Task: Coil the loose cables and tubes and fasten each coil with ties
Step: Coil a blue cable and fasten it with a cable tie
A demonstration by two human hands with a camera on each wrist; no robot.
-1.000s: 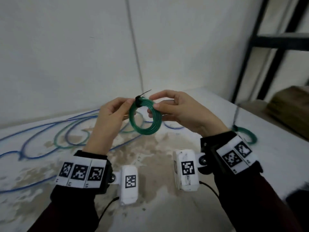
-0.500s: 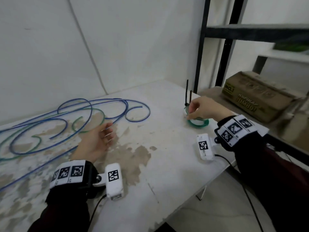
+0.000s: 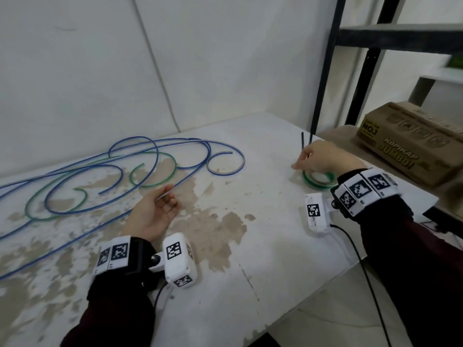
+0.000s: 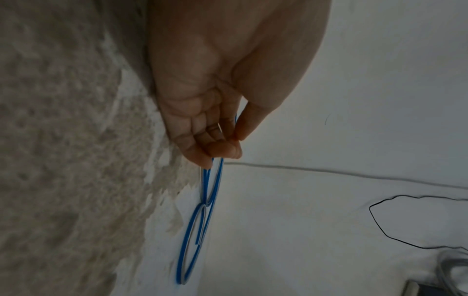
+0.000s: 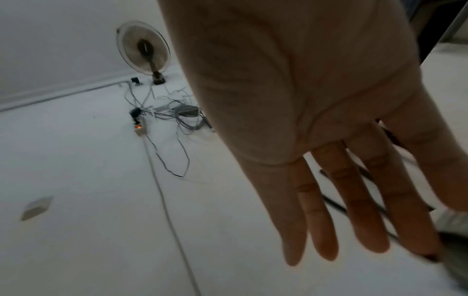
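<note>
Loose blue tubes (image 3: 224, 174) and a green tube (image 3: 175, 169) sprawl over the left and back of the stained white table (image 3: 250, 259). My left hand (image 3: 165, 199) lies palm up beside one blue run, fingers loosely curled and holding nothing. In the left wrist view the blue tube (image 4: 217, 180) loops just past that hand (image 4: 228, 146). At the table's right edge green coils (image 3: 307, 180) lie stacked, black tie tails (image 3: 302, 140) sticking up. My right hand (image 3: 300, 164) hovers over them, and its fingers (image 5: 375, 240) are straight.
A cardboard box (image 3: 411, 141) sits on a lower surface right of the table, beside a black metal shelf frame (image 3: 323, 71). A white wall backs the table. The right wrist view shows a floor fan (image 5: 143, 52) and a tangle of grey cords (image 5: 177, 114).
Both hands held the tied green coil a second ago. The right hand carried it to the coil at the table's right edge and straightened its fingers. The left hand dropped beside the blue tube.
</note>
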